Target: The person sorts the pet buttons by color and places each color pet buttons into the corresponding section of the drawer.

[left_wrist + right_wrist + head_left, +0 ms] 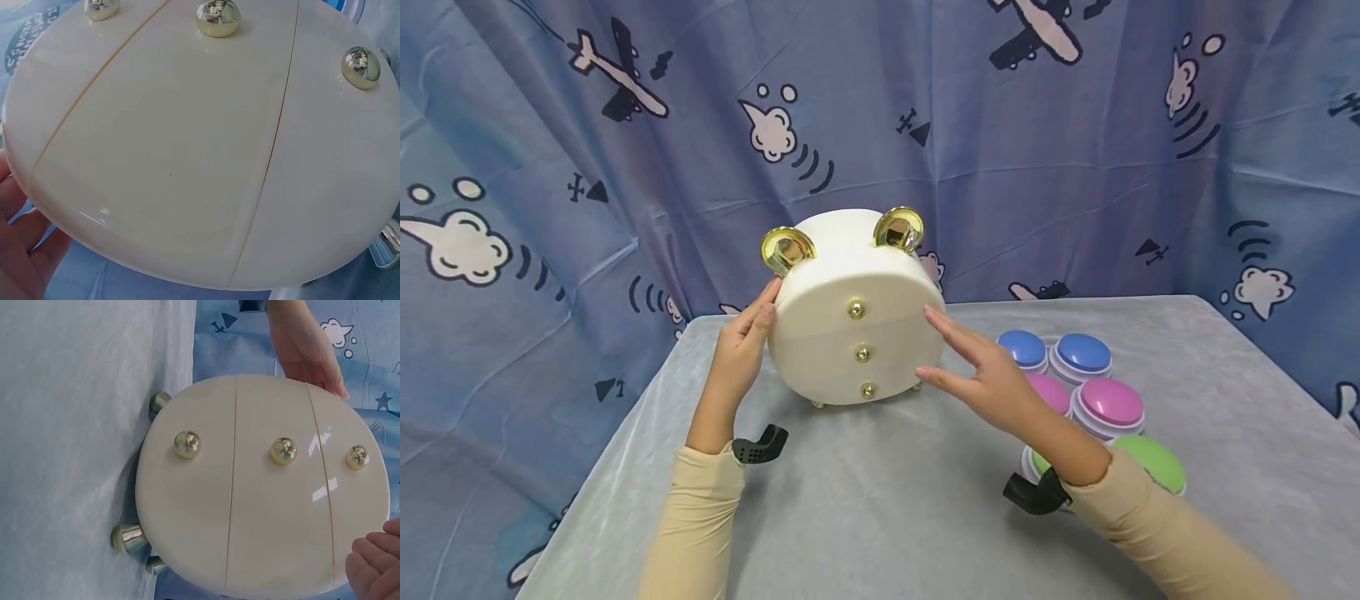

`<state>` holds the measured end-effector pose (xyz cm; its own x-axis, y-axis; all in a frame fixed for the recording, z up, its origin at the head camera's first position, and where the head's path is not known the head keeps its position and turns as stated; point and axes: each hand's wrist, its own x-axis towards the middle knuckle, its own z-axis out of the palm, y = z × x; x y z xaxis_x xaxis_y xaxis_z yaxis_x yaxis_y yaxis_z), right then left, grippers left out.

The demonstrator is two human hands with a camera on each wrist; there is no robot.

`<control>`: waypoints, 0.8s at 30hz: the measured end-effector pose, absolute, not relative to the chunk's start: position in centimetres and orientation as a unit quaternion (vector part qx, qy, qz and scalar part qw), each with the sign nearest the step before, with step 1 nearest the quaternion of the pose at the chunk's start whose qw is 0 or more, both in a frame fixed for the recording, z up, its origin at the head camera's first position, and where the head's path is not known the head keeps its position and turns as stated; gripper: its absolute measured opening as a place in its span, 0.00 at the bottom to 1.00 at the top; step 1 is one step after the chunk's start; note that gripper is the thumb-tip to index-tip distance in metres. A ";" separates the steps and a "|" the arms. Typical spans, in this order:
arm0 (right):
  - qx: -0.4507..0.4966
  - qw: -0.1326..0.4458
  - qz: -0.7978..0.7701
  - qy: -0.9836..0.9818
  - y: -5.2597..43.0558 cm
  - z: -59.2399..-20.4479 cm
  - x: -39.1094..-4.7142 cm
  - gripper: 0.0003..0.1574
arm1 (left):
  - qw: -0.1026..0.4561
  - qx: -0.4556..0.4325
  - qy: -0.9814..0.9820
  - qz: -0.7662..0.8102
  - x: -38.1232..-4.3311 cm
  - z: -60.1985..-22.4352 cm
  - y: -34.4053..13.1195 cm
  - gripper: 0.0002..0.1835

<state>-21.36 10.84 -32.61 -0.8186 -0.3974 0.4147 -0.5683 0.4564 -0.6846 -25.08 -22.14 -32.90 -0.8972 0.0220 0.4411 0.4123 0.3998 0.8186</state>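
Note:
A white oval chest of small drawers [827,342] stands on the table, its front facing me. Three gold knobs [284,451] run down that front, and thin seams divide the drawers. Two gold ear-shaped pieces [787,247] top it, with short gold feet [129,539] underneath. My left hand [737,346] rests against the chest's left side, fingers extended along it; some fingers are hidden behind its edge in the left wrist view. At the right edge is my right hand [985,379], fingers straight and spread from the thumb. Whether its fingertips touch the chest, I cannot tell.
On the right stand several domed buttons on white bases: blue [1082,352], pink [1112,400] and green [1153,462]. The right forearm passes over some of them. A grey cloth covers the table [880,517], and a blue patterned curtain [850,100] hangs behind.

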 end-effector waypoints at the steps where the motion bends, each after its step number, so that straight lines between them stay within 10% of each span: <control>1: 0.286 0.092 0.446 -0.843 10.7 -32.5 -21.4 0.46 | 0.183 -0.133 -0.816 -0.532 -25.1 -32.9 -22.1 0.24; 24: 0.232 -0.072 0.606 -0.757 7.1 -31.3 -22.8 0.29 | 0.181 -0.130 -0.812 -0.539 -25.1 -32.8 -21.8 0.24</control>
<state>-22.82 7.07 -31.33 -0.8820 -0.4385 0.1725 -0.2643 0.1573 -0.9515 -25.06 -21.83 -32.81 -0.9005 0.0158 0.4345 0.4066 0.3842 0.8289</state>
